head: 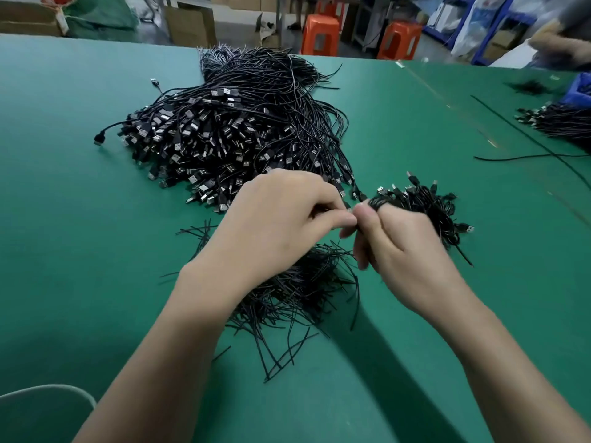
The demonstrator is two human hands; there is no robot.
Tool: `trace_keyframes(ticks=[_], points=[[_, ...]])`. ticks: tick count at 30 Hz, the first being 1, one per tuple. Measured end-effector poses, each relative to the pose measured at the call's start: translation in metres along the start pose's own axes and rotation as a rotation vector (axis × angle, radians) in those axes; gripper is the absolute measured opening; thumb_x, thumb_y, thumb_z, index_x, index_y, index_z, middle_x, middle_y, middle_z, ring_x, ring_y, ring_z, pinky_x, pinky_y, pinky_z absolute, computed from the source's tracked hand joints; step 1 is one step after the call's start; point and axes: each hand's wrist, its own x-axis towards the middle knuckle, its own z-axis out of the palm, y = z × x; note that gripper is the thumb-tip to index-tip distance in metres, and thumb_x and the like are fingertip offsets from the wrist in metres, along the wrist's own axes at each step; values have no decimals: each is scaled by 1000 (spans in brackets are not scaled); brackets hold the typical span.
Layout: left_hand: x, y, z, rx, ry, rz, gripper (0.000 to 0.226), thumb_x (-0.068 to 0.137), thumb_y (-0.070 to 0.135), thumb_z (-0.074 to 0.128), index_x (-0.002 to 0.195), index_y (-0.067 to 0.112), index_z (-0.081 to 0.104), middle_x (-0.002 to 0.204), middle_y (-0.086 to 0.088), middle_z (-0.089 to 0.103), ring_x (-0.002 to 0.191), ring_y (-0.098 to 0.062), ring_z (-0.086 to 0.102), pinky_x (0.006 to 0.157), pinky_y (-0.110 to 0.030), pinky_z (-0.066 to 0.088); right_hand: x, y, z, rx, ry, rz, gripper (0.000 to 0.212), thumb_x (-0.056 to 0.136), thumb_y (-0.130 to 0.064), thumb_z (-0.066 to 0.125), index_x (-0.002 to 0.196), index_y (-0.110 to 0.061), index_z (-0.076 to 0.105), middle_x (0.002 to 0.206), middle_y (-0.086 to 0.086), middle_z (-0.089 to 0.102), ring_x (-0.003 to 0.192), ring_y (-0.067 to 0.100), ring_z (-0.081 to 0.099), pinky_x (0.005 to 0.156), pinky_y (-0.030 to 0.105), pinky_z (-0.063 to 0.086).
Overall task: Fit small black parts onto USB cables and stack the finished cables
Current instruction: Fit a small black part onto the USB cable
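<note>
A big heap of black USB cables lies on the green table, plugs facing me. My left hand and my right hand meet just in front of it, fingertips pinched together on a thin cable end; the small part between them is hidden. My right hand also grips a bundle of cables that sticks out to the right, plugs upward. Under my wrists lies a loose pile of thin black cable tails.
Another person's hand works at the far right beside a second cable pile and a blue bin. Single loose cables cross the table there. Orange stools and cardboard boxes stand beyond the far edge.
</note>
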Motion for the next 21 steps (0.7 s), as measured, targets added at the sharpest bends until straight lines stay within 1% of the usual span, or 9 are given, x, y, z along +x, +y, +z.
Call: trace_keyframes(ticks=[2, 5, 8, 12, 14, 16, 17, 19, 21], points=[[1, -7, -1, -181, -27, -75, 18, 87, 47, 75, 78, 33, 79, 73, 14, 71, 72, -8, 64, 70, -32, 51, -2, -1, 3, 193, -152, 41, 52, 107, -47, 32, 79, -24, 68, 56, -5, 56, 52, 7, 47, 55, 18, 35], [2, -14, -1, -347, -30, -121, 10, 81, 39, 83, 74, 32, 81, 63, 13, 70, 57, -4, 58, 57, -16, 42, -5, -1, 0, 563, -436, 102, 51, 106, -46, 30, 96, -15, 68, 63, -5, 47, 60, 13, 38, 56, 25, 33], [2, -18, 2, -435, -30, -149, 10, 78, 37, 88, 73, 31, 81, 63, 7, 72, 58, -9, 64, 57, -18, 46, -7, 0, -3, 565, -590, 101, 36, 105, -36, 38, 106, -12, 66, 67, -9, 46, 64, 13, 38, 59, 21, 34], [4, -18, 14, -631, -43, -196, 11, 74, 29, 91, 76, 26, 80, 65, 0, 74, 59, -13, 66, 59, -28, 53, -9, -3, 2, 510, -530, 73, 30, 107, -27, 39, 101, -12, 65, 63, -12, 43, 59, 10, 31, 54, 19, 27], [5, -19, 21, -885, -36, -250, 28, 72, 25, 89, 97, 18, 78, 76, -1, 76, 65, -10, 69, 65, -18, 53, -10, -5, 3, 608, -468, 65, 29, 105, -27, 40, 97, -13, 64, 62, -10, 43, 58, 10, 32, 54, 20, 27], [5, -23, 26, -1009, -82, -277, 48, 74, 26, 82, 121, 18, 71, 94, 0, 79, 80, -8, 71, 77, -15, 53, -11, -6, 2, 711, -458, 74, 28, 104, -27, 41, 94, -15, 64, 61, -7, 44, 57, 10, 34, 55, 17, 30], [4, -24, 27, -995, -126, -253, 49, 79, 26, 79, 127, 18, 69, 99, 3, 79, 89, -8, 72, 85, -18, 54, -11, -7, 1, 741, -466, 78, 28, 103, -27, 41, 94, -16, 65, 61, -6, 45, 57, 9, 35, 55, 17, 32], [2, -27, 27, -897, -241, -163, 35, 94, 20, 71, 128, 11, 70, 93, 5, 80, 102, -6, 71, 99, -20, 50, -11, -7, -2, 757, -491, 73, 29, 104, -27, 42, 94, -18, 67, 61, -5, 47, 57, 9, 37, 56, 16, 34], [1, -29, 27, -843, -311, -101, 28, 103, 16, 61, 114, -7, 72, 94, 11, 79, 115, -3, 67, 104, -16, 45, -11, -9, -4, 765, -512, 48, 30, 105, -27, 41, 94, -19, 67, 61, -5, 49, 57, 10, 39, 59, 15, 37]])
